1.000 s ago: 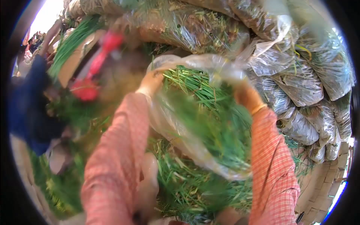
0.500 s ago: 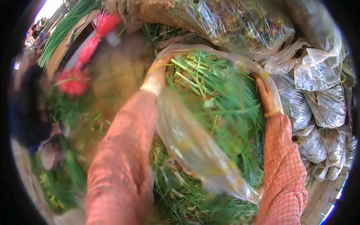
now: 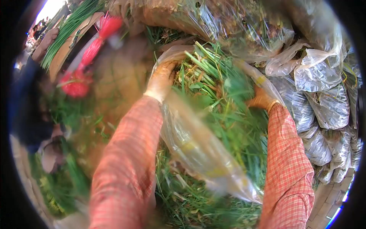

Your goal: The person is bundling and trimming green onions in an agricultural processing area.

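Note:
A clear plastic bag [image 3: 202,152] lies open in front of me, filled with long leafy greens [image 3: 236,126] whose pale cut stems [image 3: 207,68] point up at its far end. Inside the left edge of the bag, my left hand [image 3: 162,80] presses round the stem side of the greens, its fingertips hidden. My right hand [image 3: 262,98] is inside the right edge, thumb towards the middle, closed against the greens; leaves cover most of its fingers.
Loose greens [image 3: 190,206] lie under the bag. Packed plastic bags [image 3: 324,110] are stacked at right, with a large filled bag [image 3: 217,23] behind. Pink-red ties [image 3: 89,53] hang at left by long green stalks [image 3: 72,28]. A person in dark clothing [image 3: 28,107] is at far left.
My right hand has turned inward from the bag's wall into the greens. The stems have shifted up and to the right, and my left hand has moved slightly lower.

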`<state>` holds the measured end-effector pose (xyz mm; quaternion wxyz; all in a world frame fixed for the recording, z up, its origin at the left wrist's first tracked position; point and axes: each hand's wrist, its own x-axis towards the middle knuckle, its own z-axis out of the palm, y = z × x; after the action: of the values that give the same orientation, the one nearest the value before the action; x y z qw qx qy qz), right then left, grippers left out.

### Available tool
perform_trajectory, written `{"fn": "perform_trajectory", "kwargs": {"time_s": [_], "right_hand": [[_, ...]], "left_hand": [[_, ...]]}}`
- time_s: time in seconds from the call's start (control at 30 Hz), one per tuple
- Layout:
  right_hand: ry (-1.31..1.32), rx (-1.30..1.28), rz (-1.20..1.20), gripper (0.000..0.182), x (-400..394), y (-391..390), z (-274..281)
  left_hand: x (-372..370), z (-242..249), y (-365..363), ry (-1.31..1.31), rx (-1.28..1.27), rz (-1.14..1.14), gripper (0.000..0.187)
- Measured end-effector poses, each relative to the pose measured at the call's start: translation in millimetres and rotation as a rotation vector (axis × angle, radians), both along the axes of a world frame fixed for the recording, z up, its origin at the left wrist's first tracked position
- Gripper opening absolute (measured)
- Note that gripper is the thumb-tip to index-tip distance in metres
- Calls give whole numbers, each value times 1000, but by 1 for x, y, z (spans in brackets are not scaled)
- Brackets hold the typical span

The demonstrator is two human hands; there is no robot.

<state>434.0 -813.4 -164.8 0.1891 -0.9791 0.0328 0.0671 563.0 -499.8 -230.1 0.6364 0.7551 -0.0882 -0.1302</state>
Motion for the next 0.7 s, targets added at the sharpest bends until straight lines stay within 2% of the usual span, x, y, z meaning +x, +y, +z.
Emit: {"fn": "perform_trajectory", "kwargs": {"time_s": [0.03, 0.13, 0.23, 0.27, 0.3, 0.33, 0.37, 0.43, 0.5, 0.6, 0.67, 0.7], "right_hand": [[55, -30, -49, 91, -2, -1, -2], [108, 162, -149, 79, -30, 19, 18], [-336, 185, -187, 81, -77, 45, 3], [-381, 102, -202, 79, -93, 54, 5], [-424, 21, -217, 77, -109, 63, 9], [-561, -34, -199, 72, -120, 69, 5], [-579, -71, -220, 64, -127, 80, 12], [-671, -126, -226, 57, -142, 90, 10], [-722, -203, -194, 53, -150, 101, 4], [-660, -254, -76, 50, -170, 117, -1], [-527, -220, 29, 53, -182, 126, 4], [-494, -236, 46, 56, -184, 129, 5]], "left_hand": [[-1, 0, 0, -8, -4, 3, 32], [-6, 3, 4, -50, -16, 24, 31], [-33, 13, 21, -173, -81, 111, 31], [-51, 19, 31, -191, -131, 166, 31], [-74, 25, 42, -88, -177, 228, 40], [-115, 57, 37, 22, -311, 398, 44], [-161, 87, 26, 132, -447, 568, 49], [-227, 54, 23, -170, -487, 295, 56], [-298, 55, -5, -65, -246, 331, 56], [-292, 47, -4, 228, -733, 426, 49], [-264, 85, 15, 737, -760, 454, 41], [-249, 103, 9, 742, -729, 590, 38]]}}
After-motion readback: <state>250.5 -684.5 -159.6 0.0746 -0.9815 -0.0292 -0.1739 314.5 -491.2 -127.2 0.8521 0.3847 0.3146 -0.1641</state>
